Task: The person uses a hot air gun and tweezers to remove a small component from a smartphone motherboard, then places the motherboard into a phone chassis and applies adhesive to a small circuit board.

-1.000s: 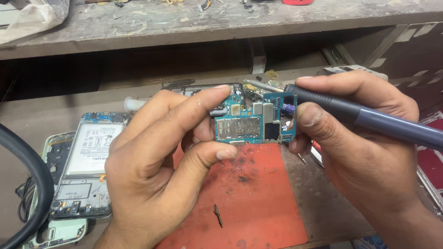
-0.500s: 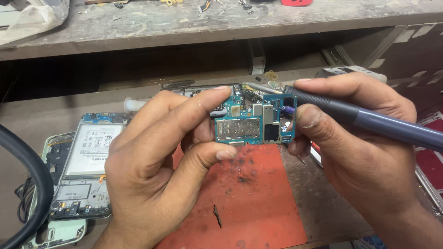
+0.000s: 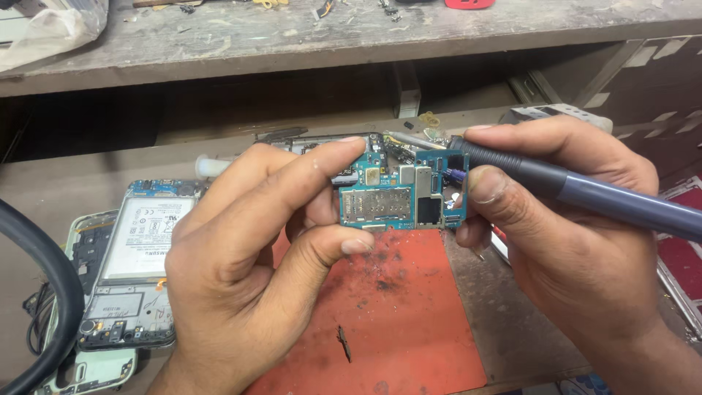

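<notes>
Circuit board (image 3: 402,197), small & blue, is pinched by thumb & fingers of left hand (image 3: 248,271), up over the red mat (image 3: 395,322). Right hand (image 3: 563,241) grips a dark soldering pen (image 3: 585,192), tip at board's top edge. Opened phone (image 3: 139,263) lies near bench's left edge.

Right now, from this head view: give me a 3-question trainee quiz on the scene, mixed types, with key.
1. True or false: the left hand pinches the blue circuit board between thumb and fingers.
2. What does the right hand hold? A) tweezers B) pen-shaped iron C) brush
3. Fill in: the opened phone lies on the person's ___ side of the red mat.

Key: 1 true. 2 B; its tip touches the board's top edge. 3 left.
</notes>
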